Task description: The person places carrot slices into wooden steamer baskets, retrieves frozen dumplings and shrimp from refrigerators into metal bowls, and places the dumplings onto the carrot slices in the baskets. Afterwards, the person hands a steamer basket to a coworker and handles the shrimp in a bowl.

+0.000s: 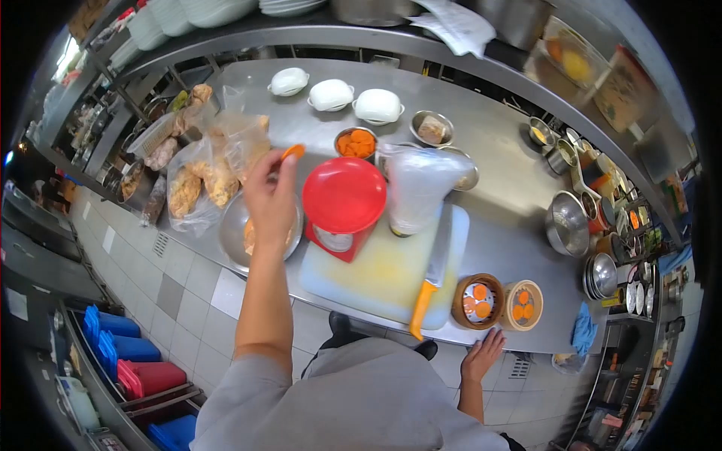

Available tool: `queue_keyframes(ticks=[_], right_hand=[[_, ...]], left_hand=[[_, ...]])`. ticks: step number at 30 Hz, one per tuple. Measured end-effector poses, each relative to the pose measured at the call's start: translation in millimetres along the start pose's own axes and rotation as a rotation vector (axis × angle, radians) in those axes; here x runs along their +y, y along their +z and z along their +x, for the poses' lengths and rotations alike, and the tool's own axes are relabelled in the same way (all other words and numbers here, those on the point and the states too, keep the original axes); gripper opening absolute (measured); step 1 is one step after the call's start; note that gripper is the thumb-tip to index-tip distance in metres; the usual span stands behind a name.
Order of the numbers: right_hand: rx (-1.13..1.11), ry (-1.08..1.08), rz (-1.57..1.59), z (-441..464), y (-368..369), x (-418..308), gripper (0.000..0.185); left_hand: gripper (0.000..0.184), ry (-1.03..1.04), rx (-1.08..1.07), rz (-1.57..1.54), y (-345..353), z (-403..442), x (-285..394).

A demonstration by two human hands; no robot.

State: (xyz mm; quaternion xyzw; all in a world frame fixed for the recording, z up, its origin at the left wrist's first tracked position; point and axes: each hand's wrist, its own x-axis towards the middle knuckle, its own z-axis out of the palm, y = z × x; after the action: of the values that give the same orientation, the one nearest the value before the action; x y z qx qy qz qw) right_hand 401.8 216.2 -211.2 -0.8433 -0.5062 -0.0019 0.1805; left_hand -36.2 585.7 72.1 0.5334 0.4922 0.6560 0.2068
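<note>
My left hand [272, 188] is raised above a steel mixing bowl [228, 233] and pinches a carrot slice [294, 152] between thumb and fingers. The forearm hides part of the bowl and the food in it. A small steel bowl of carrot slices [356, 142] stands just beyond, to the right. My right hand [482, 355] lies with fingers stretched out at the table's front edge. Beside it are a dark bamboo steamer [458, 302] and a lighter bamboo steamer [537, 303], each with a few carrot slices inside. Between the hands stands a red kitchen scale [344, 197].
A knife [426, 299] with a yellow handle lies on the cutting board [361, 282]. Clear plastic bags [421, 184] stand behind it. Bags of pale food pieces [201, 184] sit at left. Three white lidded dishes [331, 95] line the back under a steel shelf [331, 37].
</note>
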Motion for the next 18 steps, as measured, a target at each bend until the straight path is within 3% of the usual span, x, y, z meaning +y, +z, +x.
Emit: queue_keyframes(ticks=[1, 4, 6, 9, 12, 15, 18], right_hand=[[0.076, 0.083, 0.015, -3.9, 12.4, -4.1, 0.058], [0.019, 0.134, -0.004, -6.0, 17.6, 0.1, 0.058], [0.005, 0.158, -0.008, -7.1, 14.2, -3.9, 0.058], [-0.084, 0.155, -0.015, -0.7, 7.0, -0.6, 0.059], [-0.118, 0.227, -0.022, -0.7, 16.8, 5.0, 0.059], [-0.08, 0.269, -0.044, -1.1, 31.9, 10.6, 0.059], [-0.015, 0.221, -0.022, -6.1, 40.4, 16.6, 0.059]], left_hand=[[0.016, 0.023, -0.03, -0.044, 6.6, 15.0, -12.3], [0.021, 0.064, -0.132, -0.033, 44.4, 61.6, -61.2], [0.029, -0.109, -0.461, 0.094, 62.4, 86.6, -85.3], [0.039, -0.104, -0.547, 0.211, 65.4, 91.0, -111.4], [0.049, -0.058, -0.508, 0.23, 25.4, 98.0, -126.8], [0.047, -0.084, -0.495, 0.295, -41.7, 104.2, -151.6], [0.043, -0.157, -0.329, 0.359, -125.1, 95.0, -162.0]])
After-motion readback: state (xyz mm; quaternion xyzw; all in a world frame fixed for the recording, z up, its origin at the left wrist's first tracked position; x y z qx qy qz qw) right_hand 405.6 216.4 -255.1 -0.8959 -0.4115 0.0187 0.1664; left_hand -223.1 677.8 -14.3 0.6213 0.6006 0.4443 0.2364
